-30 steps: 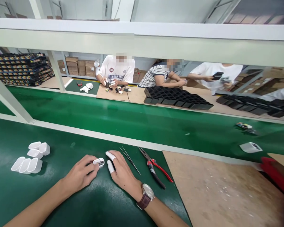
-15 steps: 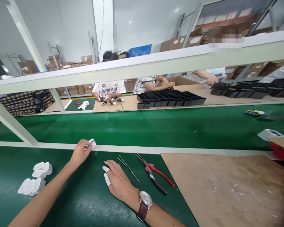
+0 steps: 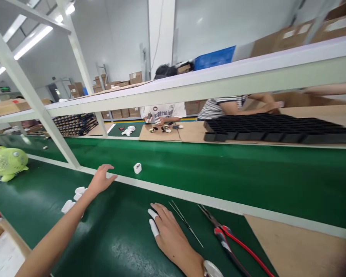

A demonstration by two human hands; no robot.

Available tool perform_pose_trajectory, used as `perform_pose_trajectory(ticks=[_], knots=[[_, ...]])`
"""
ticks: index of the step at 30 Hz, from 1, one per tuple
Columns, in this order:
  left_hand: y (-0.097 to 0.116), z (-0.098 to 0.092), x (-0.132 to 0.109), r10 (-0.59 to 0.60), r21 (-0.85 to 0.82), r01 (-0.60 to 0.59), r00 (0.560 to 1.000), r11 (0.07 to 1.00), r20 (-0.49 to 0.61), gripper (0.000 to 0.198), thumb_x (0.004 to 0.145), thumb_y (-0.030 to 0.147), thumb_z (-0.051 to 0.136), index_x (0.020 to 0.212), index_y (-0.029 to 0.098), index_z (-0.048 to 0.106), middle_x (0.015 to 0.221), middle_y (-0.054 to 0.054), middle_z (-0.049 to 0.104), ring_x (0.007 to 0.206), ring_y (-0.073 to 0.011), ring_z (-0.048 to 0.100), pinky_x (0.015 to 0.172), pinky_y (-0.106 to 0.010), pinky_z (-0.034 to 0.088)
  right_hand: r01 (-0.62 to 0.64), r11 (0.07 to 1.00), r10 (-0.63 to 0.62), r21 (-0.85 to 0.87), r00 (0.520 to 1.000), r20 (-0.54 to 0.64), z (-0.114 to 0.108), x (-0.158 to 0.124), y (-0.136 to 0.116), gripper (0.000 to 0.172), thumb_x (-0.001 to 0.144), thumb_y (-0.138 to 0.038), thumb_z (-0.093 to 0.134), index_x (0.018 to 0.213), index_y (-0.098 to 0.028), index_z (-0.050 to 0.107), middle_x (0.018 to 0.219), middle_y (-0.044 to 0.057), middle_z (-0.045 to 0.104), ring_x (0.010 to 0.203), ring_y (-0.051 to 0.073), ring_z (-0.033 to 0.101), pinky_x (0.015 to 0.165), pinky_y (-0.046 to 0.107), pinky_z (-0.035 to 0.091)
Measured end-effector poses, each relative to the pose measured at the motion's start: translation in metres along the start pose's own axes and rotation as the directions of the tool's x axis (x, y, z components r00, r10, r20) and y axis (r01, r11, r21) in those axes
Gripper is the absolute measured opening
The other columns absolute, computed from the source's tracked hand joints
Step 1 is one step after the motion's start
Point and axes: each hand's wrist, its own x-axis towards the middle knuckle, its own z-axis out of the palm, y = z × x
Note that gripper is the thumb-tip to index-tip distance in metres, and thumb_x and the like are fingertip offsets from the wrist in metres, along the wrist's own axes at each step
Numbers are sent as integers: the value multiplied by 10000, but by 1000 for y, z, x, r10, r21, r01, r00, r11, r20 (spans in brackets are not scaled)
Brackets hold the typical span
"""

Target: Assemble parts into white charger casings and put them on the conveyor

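My left hand is raised near the pale rail, its thumb and fingers apart with nothing between them. Just beyond its fingertips, a small white plastic housing stands on the green belt. Several similar white plastic cups lie on the green mat, partly hidden behind my left forearm. My right hand rests flat on the mat, with white finger cots on two digits. Beside it lie steel tweezers and long-nose pliers with red and black handles, neither in my grasp.
A pale shelf beam crosses above the belt, with a slanted post at left. Black trays and co-workers' hands are across the belt. A green fan stands at far left, cardboard at right.
My left hand has let go of the white housing, which now stands on the belt. The view has turned left, bringing the green fan in. My right hand still rests on the mat.
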Motion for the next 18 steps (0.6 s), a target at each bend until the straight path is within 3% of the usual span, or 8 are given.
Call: perform_pose_trajectory(ticks=[2, 4, 6, 8, 10, 12, 16, 18], knots=[[-21, -39, -21, -34, 76, 34, 999, 997, -2, 262, 881, 459, 725, 947, 206, 748, 1274, -147, 661, 1265, -364, 571, 1151, -554, 436, 26, 1000, -26, -6, 999, -23, 4, -1, 3, 333, 1023, -131, 426, 1282, -116, 635, 1396, 180, 605, 1317, 333, 575, 1052, 534, 577], [-39, -69, -44, -61, 134, 58, 998, 989, 19, 324, 831, 519, 766, 729, 213, 736, 1240, -168, 669, 1255, -409, 560, 1143, -613, 414, 41, 999, -42, -13, 998, -37, 6, -1, 4, 322, 1033, -151, 433, 1281, -116, 636, 1390, 178, 608, 1316, 331, 574, 1052, 526, 576], [-50, -84, -66, -91, 191, 75, 993, 979, 76, 338, 759, 527, 825, 654, 221, 726, 1276, -176, 661, 1321, -464, 497, 1133, -670, 392, 47, 999, -48, -15, 998, -40, 6, -1, 5, 314, 1041, -168, 438, 1278, -122, 638, 1383, 175, 613, 1310, 325, 576, 1048, 517, 579], [-52, -84, -82, -116, 222, 82, 982, 972, 147, 294, 736, 457, 844, 640, 216, 707, 1351, -176, 636, 1412, -505, 391, 1134, -715, 361, 46, 999, -46, -10, 998, -38, 5, -1, 5, 308, 1044, -176, 447, 1280, -127, 639, 1380, 172, 616, 1311, 320, 576, 1048, 514, 578], [-42, -73, -88, -105, 202, 62, 973, 977, 207, 260, 785, 371, 790, 630, 208, 660, 1394, -169, 616, 1453, -498, 349, 1149, -711, 348, 39, 999, -40, -4, 999, -35, 3, -1, 4, 302, 1041, -173, 462, 1283, -131, 638, 1381, 168, 617, 1309, 319, 579, 1051, 517, 577], [-20, -55, -87, -44, 127, 13, 970, 992, 241, 215, 880, 326, 681, 704, 209, 639, 1424, -146, 595, 1415, -422, 445, 1155, -619, 401, 31, 1000, -31, -1, 999, -32, 1, 0, 3, 299, 1035, -162, 472, 1282, -132, 637, 1380, 165, 619, 1307, 320, 582, 1053, 519, 578], [43, -1, -73, 181, -256, -115, 952, 960, 248, 81, 978, 286, 567, 1002, 227, 617, 1409, -116, 566, 1248, -270, 603, 1107, -433, 480, 18, 1000, -18, -15, 1000, 0, -4, 0, 0, 310, 1031, -143, 466, 1290, -121, 634, 1397, 170, 610, 1325, 327, 572, 1071, 529, 571], [68, 32, -69, 231, -461, -97, 942, 882, 244, 271, 935, 271, 646, 1195, 237, 576, 1342, -114, 586, 1200, -264, 618, 1067, -422, 508, 7, 1000, -6, -18, 999, 32, -7, 1, -3, 324, 1028, -137, 466, 1307, -114, 629, 1411, 175, 602, 1338, 333, 563, 1082, 538, 565]])
